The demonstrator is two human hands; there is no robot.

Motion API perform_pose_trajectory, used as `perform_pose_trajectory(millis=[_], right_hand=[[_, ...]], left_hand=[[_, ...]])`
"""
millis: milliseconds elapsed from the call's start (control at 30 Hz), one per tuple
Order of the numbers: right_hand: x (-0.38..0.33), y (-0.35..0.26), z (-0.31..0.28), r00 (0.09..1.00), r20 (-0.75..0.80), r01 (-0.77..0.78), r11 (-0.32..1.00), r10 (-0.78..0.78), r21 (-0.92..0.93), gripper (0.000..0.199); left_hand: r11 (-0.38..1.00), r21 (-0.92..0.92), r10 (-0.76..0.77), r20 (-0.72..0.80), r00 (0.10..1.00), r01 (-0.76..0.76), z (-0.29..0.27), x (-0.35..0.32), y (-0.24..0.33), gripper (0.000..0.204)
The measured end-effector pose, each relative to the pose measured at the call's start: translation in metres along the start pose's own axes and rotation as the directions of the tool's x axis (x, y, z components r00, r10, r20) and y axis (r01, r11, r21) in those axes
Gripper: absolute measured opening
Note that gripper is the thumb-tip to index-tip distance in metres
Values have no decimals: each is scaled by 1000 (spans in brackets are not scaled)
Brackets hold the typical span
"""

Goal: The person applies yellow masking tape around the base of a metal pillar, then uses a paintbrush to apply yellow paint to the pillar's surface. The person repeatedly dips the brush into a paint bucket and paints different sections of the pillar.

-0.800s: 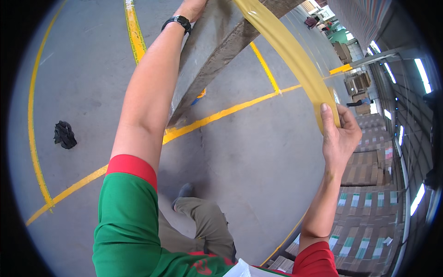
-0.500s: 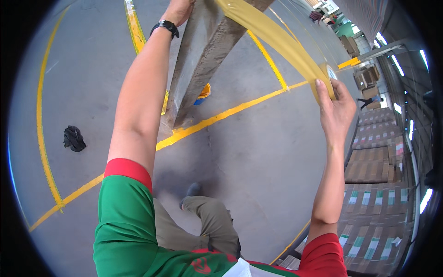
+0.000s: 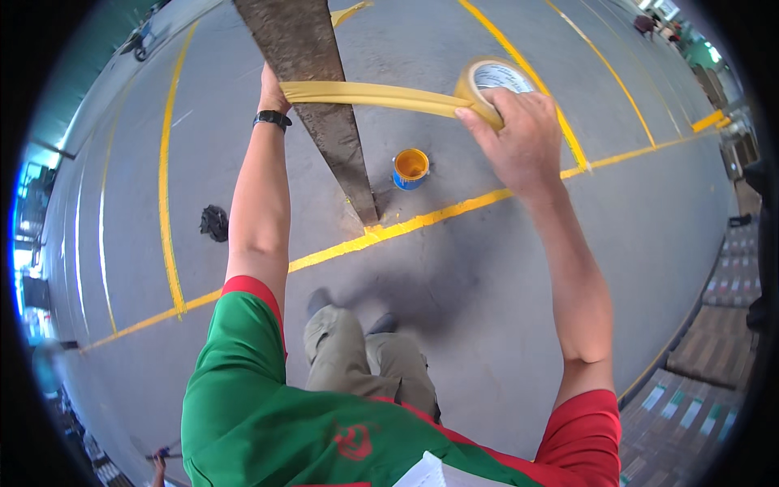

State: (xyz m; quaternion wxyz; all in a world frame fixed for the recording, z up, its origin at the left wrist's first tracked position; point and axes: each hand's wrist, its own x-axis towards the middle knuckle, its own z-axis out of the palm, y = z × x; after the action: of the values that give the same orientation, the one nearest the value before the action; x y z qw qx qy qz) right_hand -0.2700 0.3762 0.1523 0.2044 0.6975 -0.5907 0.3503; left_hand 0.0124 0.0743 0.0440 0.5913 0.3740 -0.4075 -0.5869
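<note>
Yellow tape (image 3: 381, 95) runs stretched across the front of the rusty post (image 3: 324, 122), and this post is the landmark. In the head view the left hand (image 3: 273, 91) presses the tape's free end on the left side of the post, its grip apparently closed on that end, so the strip stays tight. Right of the post, the right hand (image 3: 519, 138) has its grip clamped on the tape roll (image 3: 491, 81). A paint can (image 3: 411, 168) stands on the floor (image 3: 487, 276) just right of the post's foot, beside a yellow line (image 3: 438, 215).
</note>
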Motion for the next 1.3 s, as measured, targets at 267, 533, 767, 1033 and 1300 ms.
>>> perform_pose_trajectory(millis=[267,533,767,1033,1300], right_hand=[[62,79,45,965,3,256,945,-262,204,33],[127,138,106,772,-41,620,737,-634,268,44],[193,163,154,705,35,632,650,-708,423,58],[266,183,224,584,120,546,498,-803,673,62],[293,169,225,389,310,415,465,-868,782,69]], left_hand=[[987,155,97,-367,925,-42,-37,8,-21,53],[977,206,176,-597,783,-62,-68,-6,-29,52],[970,229,226,-749,622,-77,-91,-37,-27,50],[950,301,311,-868,388,-88,-110,-116,-30,49],[956,285,292,-925,243,-64,-112,-188,-33,48]])
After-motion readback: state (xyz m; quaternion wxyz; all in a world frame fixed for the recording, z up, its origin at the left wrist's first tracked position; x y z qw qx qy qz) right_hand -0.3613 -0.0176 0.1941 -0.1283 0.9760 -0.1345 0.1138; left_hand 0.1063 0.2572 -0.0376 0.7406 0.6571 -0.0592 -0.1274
